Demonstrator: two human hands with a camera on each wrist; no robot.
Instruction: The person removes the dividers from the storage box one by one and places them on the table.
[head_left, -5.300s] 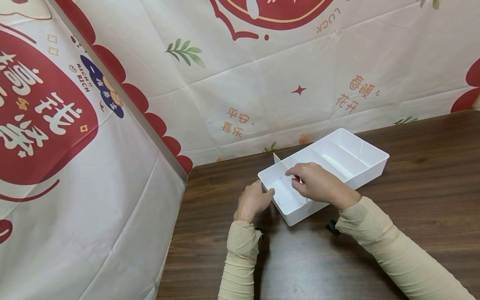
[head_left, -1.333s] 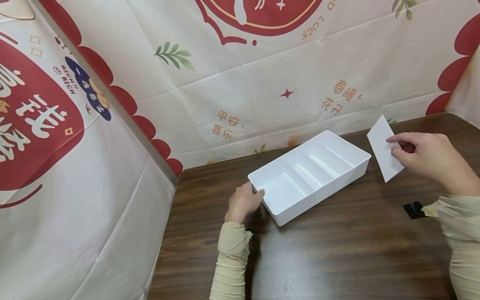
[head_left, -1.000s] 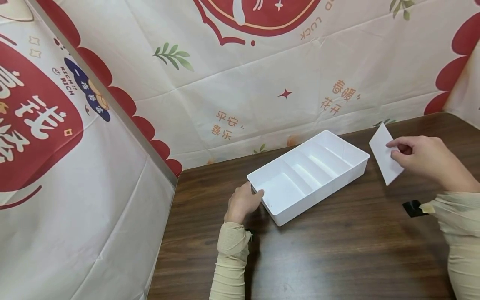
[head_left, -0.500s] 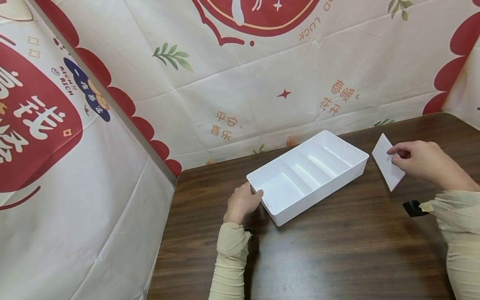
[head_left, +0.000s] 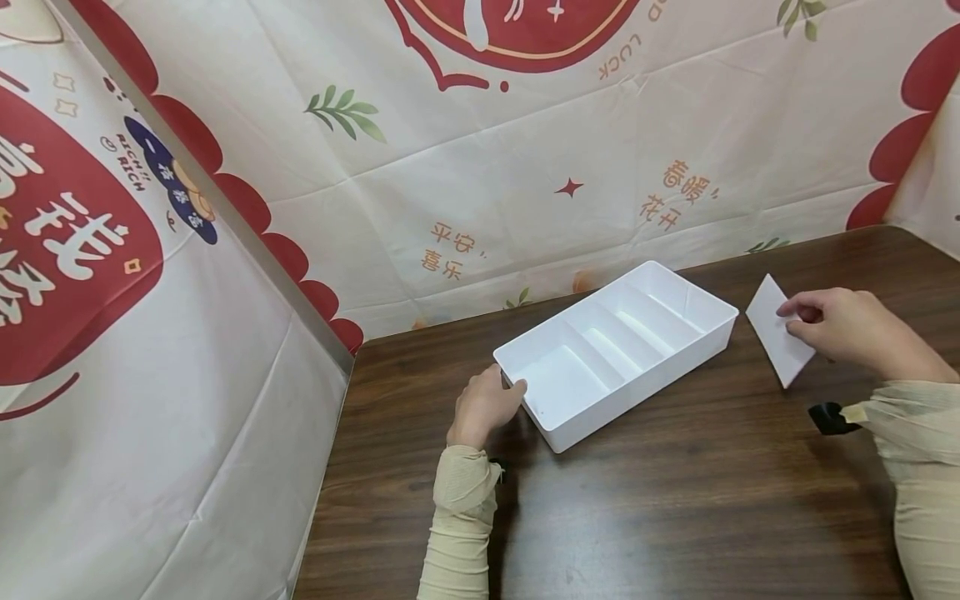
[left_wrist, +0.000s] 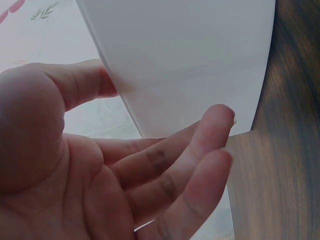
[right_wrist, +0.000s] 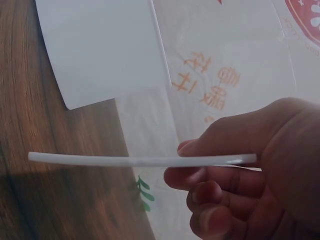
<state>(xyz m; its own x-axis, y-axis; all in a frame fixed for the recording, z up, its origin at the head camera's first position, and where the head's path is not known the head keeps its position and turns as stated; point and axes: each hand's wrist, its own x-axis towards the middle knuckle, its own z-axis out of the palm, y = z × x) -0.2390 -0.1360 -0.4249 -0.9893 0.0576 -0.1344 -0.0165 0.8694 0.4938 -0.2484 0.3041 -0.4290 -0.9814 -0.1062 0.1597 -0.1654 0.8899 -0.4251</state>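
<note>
A white plastic drawer organizer box stands on the table in the head view. Upright partitions split it into several compartments, with the widest at its near left end. My left hand grips that end wall, thumb over the rim and fingers at the outside. In the left wrist view the thumb lies against the wall's edge. To the right of the box, my right hand pinches a thin white divider panel between thumb and fingers. The right wrist view shows this panel edge-on and slightly bowed.
The dark wood-grain table meets a printed white cloth behind the box. Another cloth sheet slopes along the left side. Black wrist pieces show by the sleeves.
Several seconds ago the right hand was at the box's left end with the divider half out. Now it holds the divider right of the box, lower than a second ago. Left hand stays put.
</note>
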